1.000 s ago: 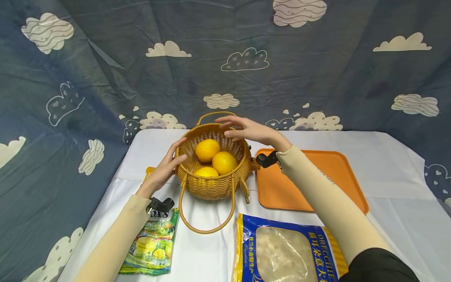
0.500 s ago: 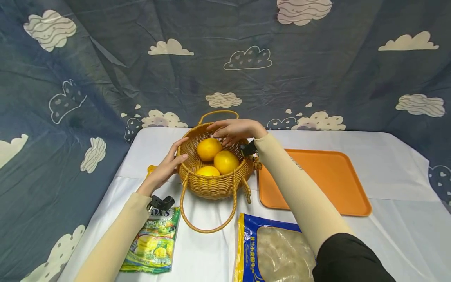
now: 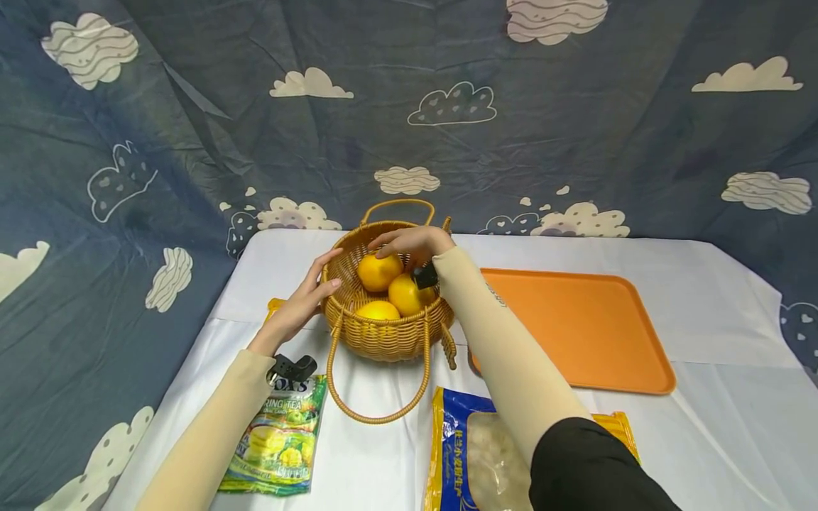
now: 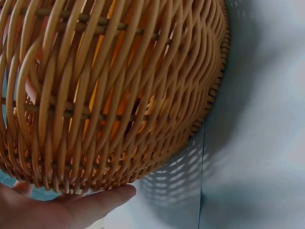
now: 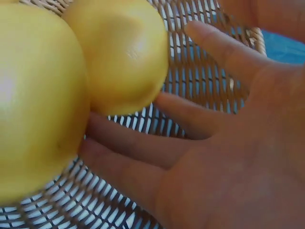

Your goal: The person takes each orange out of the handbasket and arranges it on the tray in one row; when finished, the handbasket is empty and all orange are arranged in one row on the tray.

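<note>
A round wicker basket (image 3: pixel 386 341) with two looped handles holds several smooth yellow, lemon-like fruits; the rear fruit (image 3: pixel 377 273), the right fruit (image 3: pixel 404 294) and the front fruit (image 3: pixel 377 311) show in the head view. My left hand (image 3: pixel 295 306) rests against the basket's left side, its fingers and thumb at the rim. In the left wrist view a straight digit of that hand (image 4: pixel 90 207) lies along the weave. Inside the basket, my right hand (image 3: pixel 414 243) reaches down with spread fingers (image 5: pixel 128 176). Its fingertips are at the rear and right fruits, not closed around either.
An orange tray (image 3: pixel 575 326) lies right of the basket, partly behind my right forearm. In front are a blue and yellow pasta bag (image 3: pixel 456 447) and a green candy bag (image 3: pixel 281 447). A yellow item (image 3: pixel 275 305) is mostly hidden behind my left hand. Cloud-patterned cloth hangs behind.
My right hand has moved left and down, from over the basket's right rim to in among the fruits. The left hand stays at the rim.
</note>
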### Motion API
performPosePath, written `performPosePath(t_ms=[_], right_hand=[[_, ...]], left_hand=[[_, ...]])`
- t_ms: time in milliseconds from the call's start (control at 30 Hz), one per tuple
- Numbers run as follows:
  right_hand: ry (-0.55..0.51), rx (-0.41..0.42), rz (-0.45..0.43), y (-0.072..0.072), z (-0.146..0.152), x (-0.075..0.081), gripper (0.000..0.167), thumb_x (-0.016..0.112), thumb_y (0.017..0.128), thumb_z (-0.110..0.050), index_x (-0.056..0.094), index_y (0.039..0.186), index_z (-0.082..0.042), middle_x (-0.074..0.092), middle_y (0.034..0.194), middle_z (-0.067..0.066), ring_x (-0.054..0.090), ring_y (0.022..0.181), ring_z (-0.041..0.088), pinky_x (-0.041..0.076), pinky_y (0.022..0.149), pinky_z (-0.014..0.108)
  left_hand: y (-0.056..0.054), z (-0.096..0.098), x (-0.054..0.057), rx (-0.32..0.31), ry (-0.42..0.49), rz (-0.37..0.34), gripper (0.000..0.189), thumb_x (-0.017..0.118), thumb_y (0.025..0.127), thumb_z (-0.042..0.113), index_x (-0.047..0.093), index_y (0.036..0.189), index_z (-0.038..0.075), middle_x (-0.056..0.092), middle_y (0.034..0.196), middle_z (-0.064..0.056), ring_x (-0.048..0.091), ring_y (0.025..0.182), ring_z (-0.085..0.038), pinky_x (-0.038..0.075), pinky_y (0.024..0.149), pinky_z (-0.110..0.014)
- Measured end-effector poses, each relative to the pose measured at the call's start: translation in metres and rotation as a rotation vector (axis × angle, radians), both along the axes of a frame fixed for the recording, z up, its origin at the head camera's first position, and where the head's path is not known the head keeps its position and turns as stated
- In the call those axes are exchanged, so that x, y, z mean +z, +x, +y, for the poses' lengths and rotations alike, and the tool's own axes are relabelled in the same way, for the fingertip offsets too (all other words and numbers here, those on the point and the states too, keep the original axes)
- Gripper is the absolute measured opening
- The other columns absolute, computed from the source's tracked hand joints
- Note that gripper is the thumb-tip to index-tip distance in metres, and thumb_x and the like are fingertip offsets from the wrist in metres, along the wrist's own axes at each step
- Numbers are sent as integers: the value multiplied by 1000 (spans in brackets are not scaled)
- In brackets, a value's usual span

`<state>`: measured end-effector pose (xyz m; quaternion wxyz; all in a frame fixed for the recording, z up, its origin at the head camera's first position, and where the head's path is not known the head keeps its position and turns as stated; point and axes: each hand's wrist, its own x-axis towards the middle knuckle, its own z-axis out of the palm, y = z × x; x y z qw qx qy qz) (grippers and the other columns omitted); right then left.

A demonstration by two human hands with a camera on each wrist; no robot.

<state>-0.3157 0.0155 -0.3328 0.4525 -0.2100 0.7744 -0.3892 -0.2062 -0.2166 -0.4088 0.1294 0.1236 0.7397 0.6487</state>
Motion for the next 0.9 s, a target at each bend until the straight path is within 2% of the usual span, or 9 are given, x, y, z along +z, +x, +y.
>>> performPosePath(t_ms=[133,233,367,467,533,700,800,900], right_hand=[[33,-34,-2,1,-8,-3,52,43,101,-20,29,151,-14,19,156,10,19,140,34,30,105,52],[55,-17,9,1,-13,-7,51,42,102,-20,31,151,-14,15,158,7,12,142,31,22,108,54],[86,26,66,1,-17,-10,49,42,101,-19,34,149,-13,11,159,6,10,143,30,16,111,52],[90,19,85,2,-19,-11,48,46,100,-16,39,147,-13,18,157,7,15,142,29,19,111,49],[99,24,89,3,-20,-11,48,48,99,-14,42,146,-15,21,156,6,20,140,28,25,108,47],[146,53,105,4,-23,-12,51,51,96,-10,44,145,-23,22,155,5,33,128,27,40,91,41],[164,50,124,5,-24,-13,51,53,95,-9,46,143,-26,26,152,4,37,120,26,41,84,36],[162,24,121,6,-25,-14,50,54,94,-7,49,140,-26,30,149,4,39,116,26,40,82,34]], left_hand=[[0,0,0,3,2,1,58,44,101,25,16,151,33,6,156,-7,23,137,-41,29,100,-62],[2,1,1,7,3,-1,58,44,101,25,17,151,33,6,156,-8,24,136,-41,29,100,-61],[3,1,2,7,6,1,58,44,100,28,16,151,33,6,156,-8,24,136,-42,29,100,-61],[3,1,3,6,6,7,58,43,101,27,16,152,33,5,157,-8,24,136,-43,29,101,-62],[3,1,3,7,5,9,58,43,101,26,16,151,33,5,157,-8,23,136,-43,29,101,-62],[3,4,2,19,13,13,58,42,101,25,16,152,30,5,157,-10,24,135,-45,30,100,-61],[4,6,2,41,8,20,58,42,101,24,16,152,29,4,157,-8,23,136,-43,29,100,-62],[4,8,2,65,-3,19,58,42,100,24,16,152,28,2,157,-6,21,137,-40,29,100,-62]])
